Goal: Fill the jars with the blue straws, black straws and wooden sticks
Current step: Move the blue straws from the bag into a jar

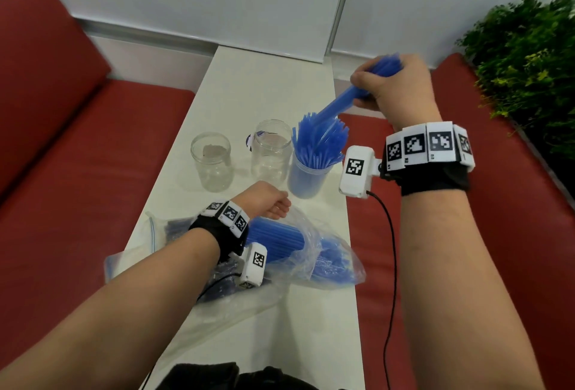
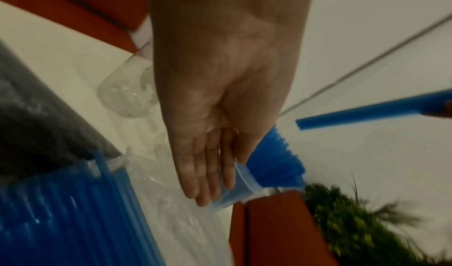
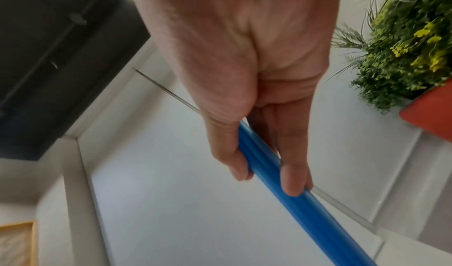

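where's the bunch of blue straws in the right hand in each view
Head: the held straw bunch is upper right, gripped by the right hand, slanting down toward the straw-filled jar.
Left wrist: right edge, mid-height, its cut end poking in from the right above the jar.
Right wrist: lower centre, running diagonally down-right from the fingers.
Shared landmark: the green plant.

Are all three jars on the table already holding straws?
No, only the right jar holds blue straws; the middle jar and left jar hold none.
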{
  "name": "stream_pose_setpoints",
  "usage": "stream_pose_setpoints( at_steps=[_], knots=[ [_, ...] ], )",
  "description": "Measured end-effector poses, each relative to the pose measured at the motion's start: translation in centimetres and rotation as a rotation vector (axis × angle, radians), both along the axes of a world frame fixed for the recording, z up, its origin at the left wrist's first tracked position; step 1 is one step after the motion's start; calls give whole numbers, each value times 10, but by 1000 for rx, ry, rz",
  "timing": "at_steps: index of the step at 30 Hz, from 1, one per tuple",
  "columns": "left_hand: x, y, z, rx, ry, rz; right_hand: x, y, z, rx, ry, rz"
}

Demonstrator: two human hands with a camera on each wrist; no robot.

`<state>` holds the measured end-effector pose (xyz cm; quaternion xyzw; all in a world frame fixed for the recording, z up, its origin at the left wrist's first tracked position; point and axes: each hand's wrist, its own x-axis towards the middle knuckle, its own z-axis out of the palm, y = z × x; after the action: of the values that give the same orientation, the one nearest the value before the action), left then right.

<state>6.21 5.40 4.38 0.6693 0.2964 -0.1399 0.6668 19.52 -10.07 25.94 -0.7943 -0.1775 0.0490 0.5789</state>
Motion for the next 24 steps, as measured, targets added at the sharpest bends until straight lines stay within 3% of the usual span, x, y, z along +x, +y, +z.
stream_pose_setpoints(
  at_steps=[5, 9, 13, 19, 21, 24],
  knots=[
    [3, -7, -14, 347, 17, -224, 2, 2, -28, -73, -41, -101],
    [1, -9, -22, 639, 25, -502, 12, 14, -57, -141, -3, -115],
    [-2, -12, -36, 799, 44, -760, 26, 32, -95, -216, 86, -120],
    [-3, -20, -50, 1126, 118, -1114, 31, 49, -149, -470, 154, -7],
    [-5, -22, -51, 1251, 125, -1178, 33, 49, -152, -482, 90, 1],
    [-7, -25, -51, 1381, 86, -1211, 33, 49, -144, -413, -200, -109]
  ],
)
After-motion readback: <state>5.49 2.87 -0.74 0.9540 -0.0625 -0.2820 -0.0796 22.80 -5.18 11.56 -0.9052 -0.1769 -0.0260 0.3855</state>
